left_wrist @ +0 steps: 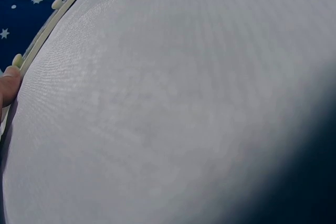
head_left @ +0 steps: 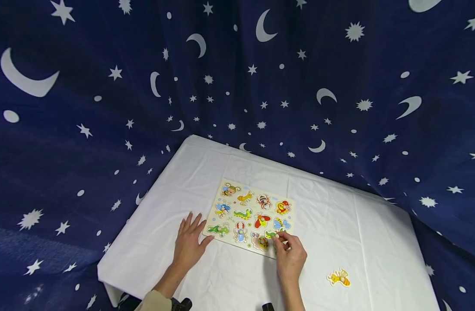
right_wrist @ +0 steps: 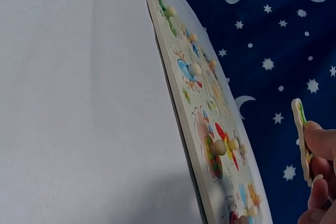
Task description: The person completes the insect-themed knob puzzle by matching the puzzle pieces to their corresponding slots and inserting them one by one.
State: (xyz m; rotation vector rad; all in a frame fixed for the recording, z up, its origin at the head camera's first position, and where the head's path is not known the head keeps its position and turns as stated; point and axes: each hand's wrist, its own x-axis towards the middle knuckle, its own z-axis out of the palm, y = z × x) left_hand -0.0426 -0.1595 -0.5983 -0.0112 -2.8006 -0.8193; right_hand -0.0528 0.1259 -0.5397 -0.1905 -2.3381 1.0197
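A wooden peg puzzle board [head_left: 230, 222] with colourful insect pieces and round wooden knobs lies on the table. My right hand [head_left: 291, 255], over the board's near right corner, pinches a green puzzle piece [head_left: 270, 234] between thumb and fingers. In the right wrist view this thin wooden piece [right_wrist: 301, 135] is raised off the board, its picture mostly turned away. My left hand [head_left: 189, 242] lies with fingers spread beside the near left corner. Its thumb [left_wrist: 10, 80] is right at the board's edge.
A yellow bee piece [head_left: 339, 277] lies apart on the white tablecloth [head_left: 338, 224], right of my right hand. Behind and left of the table hangs a dark blue curtain [head_left: 229, 52] with white moons and stars.
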